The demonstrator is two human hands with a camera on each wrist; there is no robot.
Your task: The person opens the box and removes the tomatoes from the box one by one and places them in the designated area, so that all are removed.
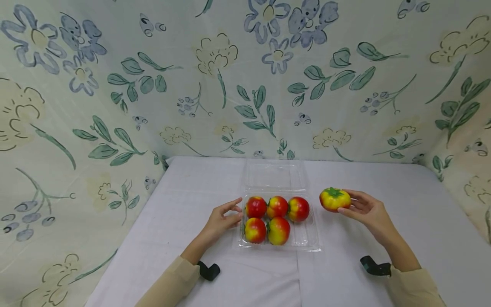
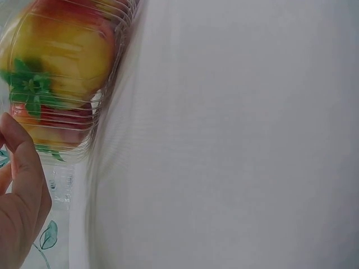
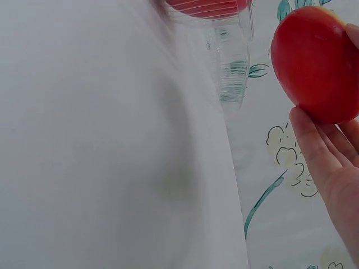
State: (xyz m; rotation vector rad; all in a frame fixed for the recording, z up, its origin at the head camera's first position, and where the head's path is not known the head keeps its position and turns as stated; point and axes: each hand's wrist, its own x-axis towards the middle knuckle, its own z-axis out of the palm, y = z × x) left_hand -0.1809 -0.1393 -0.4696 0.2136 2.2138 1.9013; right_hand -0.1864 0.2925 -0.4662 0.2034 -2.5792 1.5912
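My right hand (image 1: 368,211) holds a red-and-yellow persimmon (image 1: 335,199) by its sides, right of the clear plastic box and above the table. Its green leafy top faces up in the head view; the right wrist view shows the smooth red underside of the persimmon (image 3: 317,64). Several similar persimmons (image 1: 278,230) sit in the clear plastic box (image 1: 307,246) in two rows, with a vacant spot at the near right. Beside the box's left wall is my left hand (image 1: 220,219), its fingers loosely bent and the fingertips at the wall. Whether they press on it I cannot tell.
The box's clear lid (image 1: 274,175) lies folded back behind it. A white cloth (image 1: 195,183) covers the table. Floral fabric (image 1: 245,85) hangs behind and at both sides. Black wrist mounts (image 1: 209,270) stick out from both sleeves.
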